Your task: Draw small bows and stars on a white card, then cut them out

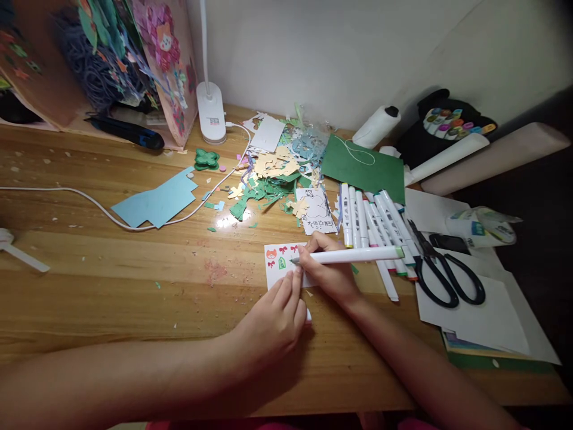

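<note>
My right hand point(329, 272) is closed around a white marker point(358, 255) with a light green end, its tip touching a small white card point(274, 279). On the card are an orange animal face, several red bows and a green outlined shape. My left hand point(277, 313) rests with outstretched fingers across the card's lower edge, fingertips close to the marker tip. A small white piece with a reddish end point(308, 317) peeks out beside the left palm; whether that hand grips it, I cannot tell. The fingers cover part of the card.
Several white markers point(358, 216) lie right of the card, beside black-handled scissors point(441, 263) on white paper sheets point(483, 310). Paper scraps point(277, 173), a green sheet point(364, 167) and a doodled card point(316, 210) lie behind. A lamp base point(211, 116) trails a white cable past blue paper point(156, 197).
</note>
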Demonstrator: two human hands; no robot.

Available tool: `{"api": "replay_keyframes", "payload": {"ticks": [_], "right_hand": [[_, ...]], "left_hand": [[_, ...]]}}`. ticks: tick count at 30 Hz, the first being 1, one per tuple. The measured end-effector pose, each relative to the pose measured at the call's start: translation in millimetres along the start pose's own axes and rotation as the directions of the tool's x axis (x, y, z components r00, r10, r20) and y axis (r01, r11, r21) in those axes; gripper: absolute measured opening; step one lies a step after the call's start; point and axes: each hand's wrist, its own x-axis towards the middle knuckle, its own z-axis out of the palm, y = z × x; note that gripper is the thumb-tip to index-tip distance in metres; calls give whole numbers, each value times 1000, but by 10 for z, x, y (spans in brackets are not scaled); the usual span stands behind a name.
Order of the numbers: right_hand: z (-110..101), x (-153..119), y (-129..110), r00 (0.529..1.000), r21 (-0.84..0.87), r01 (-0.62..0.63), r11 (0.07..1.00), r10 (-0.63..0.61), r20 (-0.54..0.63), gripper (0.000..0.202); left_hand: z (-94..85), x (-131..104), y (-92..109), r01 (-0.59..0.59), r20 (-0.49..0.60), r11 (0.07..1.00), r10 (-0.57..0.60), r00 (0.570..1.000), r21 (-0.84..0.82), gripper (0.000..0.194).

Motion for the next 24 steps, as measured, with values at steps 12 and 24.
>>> {"api": "replay_keyframes", "payload": {"ticks": [12,24], "right_hand": [[3,6,-14,1000,12,-9,1000,9,-11,29],[-11,7,-16,1000,-2,-21,1000,21,21,30]], "left_hand": [[3,-9,2,-7,-4,1000,7,1000,11,24],[20,-17,17,-8,5,1000,8,1000,0,23]]}}
